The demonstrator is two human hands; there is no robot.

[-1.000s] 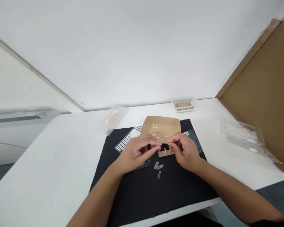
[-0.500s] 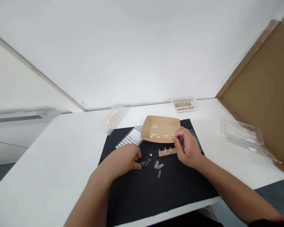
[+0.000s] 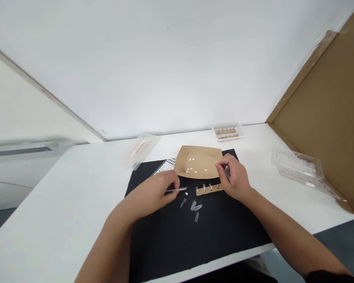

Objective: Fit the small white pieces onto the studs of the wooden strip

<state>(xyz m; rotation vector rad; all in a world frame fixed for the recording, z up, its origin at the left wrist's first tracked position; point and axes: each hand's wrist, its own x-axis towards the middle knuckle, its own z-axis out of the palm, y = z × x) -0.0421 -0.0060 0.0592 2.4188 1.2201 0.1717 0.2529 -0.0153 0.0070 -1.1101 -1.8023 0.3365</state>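
Note:
My left hand [image 3: 162, 190] is closed on a thin, pale, flat piece [image 3: 181, 189], seen edge-on; its kind does not show. Just beyond its tip lies a white oval sticker [image 3: 187, 193] on the black mat [image 3: 171, 243]. My right hand [image 3: 233, 176] pinches thumb and forefinger together at the tray's front right corner; what sits between them is too small to make out. Under that hand runs a wooden strip [image 3: 206, 191] with clear nail tips standing on posts, its right end hidden. Loose clear nail tips [image 3: 194, 205] lie in front of it.
A brown paper tray [image 3: 209, 157] holds several white oval stickers. Behind my left hand is a sticker sheet [image 3: 167, 165]. A clear lid [image 3: 143, 149] lies back left, a box with more post strips [image 3: 228, 131] at the back, and a clear case [image 3: 297, 167] on the right beside cardboard [image 3: 327, 118].
My left hand has lifted the pale flat piece off the mat and moved slightly up. My right hand keeps its pinch in nearly the same place. The view has shifted a little.

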